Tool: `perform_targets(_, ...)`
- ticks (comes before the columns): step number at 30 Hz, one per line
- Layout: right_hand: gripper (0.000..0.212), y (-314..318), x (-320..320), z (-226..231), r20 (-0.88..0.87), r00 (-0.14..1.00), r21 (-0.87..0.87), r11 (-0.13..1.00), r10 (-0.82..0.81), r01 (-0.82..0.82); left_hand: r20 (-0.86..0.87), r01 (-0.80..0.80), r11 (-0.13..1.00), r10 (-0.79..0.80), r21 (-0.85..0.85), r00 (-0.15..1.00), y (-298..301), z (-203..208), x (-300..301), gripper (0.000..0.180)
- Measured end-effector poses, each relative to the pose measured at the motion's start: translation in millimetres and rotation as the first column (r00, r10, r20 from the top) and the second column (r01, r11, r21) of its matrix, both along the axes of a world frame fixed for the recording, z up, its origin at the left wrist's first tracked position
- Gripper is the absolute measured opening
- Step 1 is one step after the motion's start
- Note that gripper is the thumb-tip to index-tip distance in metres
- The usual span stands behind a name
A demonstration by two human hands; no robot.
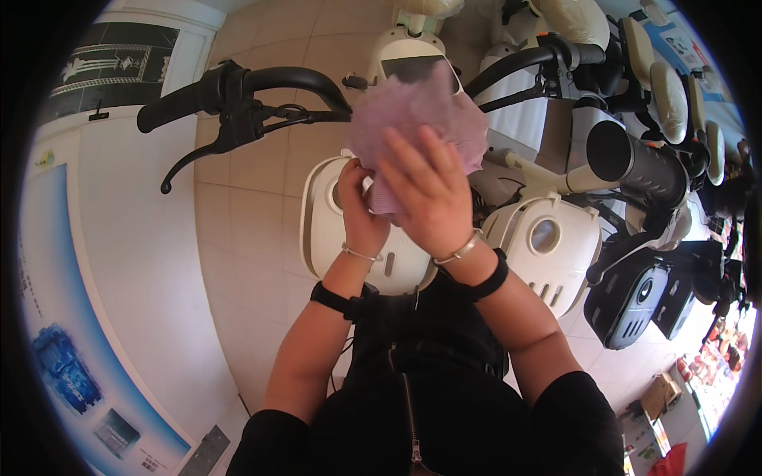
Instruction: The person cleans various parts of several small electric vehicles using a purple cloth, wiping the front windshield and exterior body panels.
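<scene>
A crumpled pinkish-purple cloth (409, 111) is bunched over the middle of a scooter's handlebar (294, 79), hiding most of its centre. My right hand (432, 194) lies on the cloth with its fingers stretched and spread. Lower and to the left, my left hand (363, 213) is closed on the cloth's near edge; some of its fingers are hidden behind the folds. Below my hands hangs a cream front basket (319, 208), partly covered by my wrists. A black brake lever (190, 163) sticks out under the left grip.
Right of me stands another scooter with a cream basket (575, 242) and a black grip (635, 163). Farther right are a dark basket (635, 301) and several wrapped seats (668, 99). A white door (147, 214) and a blue poster (71, 317) line the left side.
</scene>
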State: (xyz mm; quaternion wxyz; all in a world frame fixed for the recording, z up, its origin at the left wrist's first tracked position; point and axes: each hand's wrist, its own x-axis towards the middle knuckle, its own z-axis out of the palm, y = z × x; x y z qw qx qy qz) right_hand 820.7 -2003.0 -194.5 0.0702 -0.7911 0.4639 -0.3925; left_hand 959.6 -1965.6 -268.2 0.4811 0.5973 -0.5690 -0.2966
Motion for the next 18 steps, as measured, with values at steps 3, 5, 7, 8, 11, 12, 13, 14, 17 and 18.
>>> perform_targets(3, 0.033, 4.0, 18.8, -3.8, -0.156, 0.987, -0.063, 0.998, -0.033, 0.023, 0.165, 0.047, 0.999, -0.048, 0.01, 0.985, -1.0, -16.6, 2.6, 0.057)
perform_targets(5, 0.03, 6.1, 20.4, -3.6, -0.171, 0.984, -0.05, 0.998, -0.041, 0.033, 0.494, 0.102, 0.995, -0.09, 0.003, 0.865, -2.5, -19.5, 6.5, 0.057)
perform_targets(7, 0.031, 9.5, 18.1, -4.3, -0.174, 0.985, -0.016, 1.0, 0.002, -0.005, 0.201, 0.084, 0.994, -0.098, 0.076, 0.975, 8.3, -19.4, -1.4, 0.057)
perform_targets(8, 0.031, 12.5, 14.6, -6.8, -0.176, 0.984, -0.02, 1.0, -0.003, -0.001, 0.097, 0.084, 0.992, -0.093, 0.097, 0.991, 13.0, -15.0, -8.0, 0.057)
perform_targets(11, 0.034, 17.2, -3.2, -14.5, -0.056, 0.997, -0.009, 0.999, 0.051, -0.052, -0.79, -0.039, 0.982, 0.172, 0.185, 0.589, 19.3, 21.8, -30.0, 0.052)
perform_targets(12, 0.039, 17.1, -11.4, -15.5, 0.028, 1.0, 0.02, 1.0, 0.013, -0.014, -0.364, -0.002, 1.0, 0.0, -0.005, 0.932, 18.7, 26.7, -27.9, 0.047)
perform_targets(13, 0.044, 16.9, -18.7, -16.5, 0.11, 0.994, 0.053, 0.998, -0.027, 0.021, 0.199, 0.129, 0.981, -0.098, -0.145, 0.975, 16.9, 32.6, -27.0, 0.043)
perform_targets(14, 0.047, 14.4, -24.5, -16.7, 0.148, 0.988, 0.073, 0.997, -0.047, 0.036, 0.31, 0.158, 0.975, -0.103, -0.156, 0.945, 10.1, 44.1, -28.7, 0.04)
perform_targets(17, 0.047, -5.9, -37.1, -12.0, 0.3, 0.952, 0.081, 0.996, -0.063, 0.041, 0.618, 0.334, 0.912, -0.121, -0.24, 0.777, -28.2, 75.2, -31.1, 0.044)
perform_targets(18, 0.046, -12.6, -39.3, -8.4, 0.299, 0.953, 0.088, 0.995, -0.06, 0.035, 0.622, 0.359, 0.897, -0.131, -0.257, 0.772, -40.3, 85.2, -31.1, 0.046)
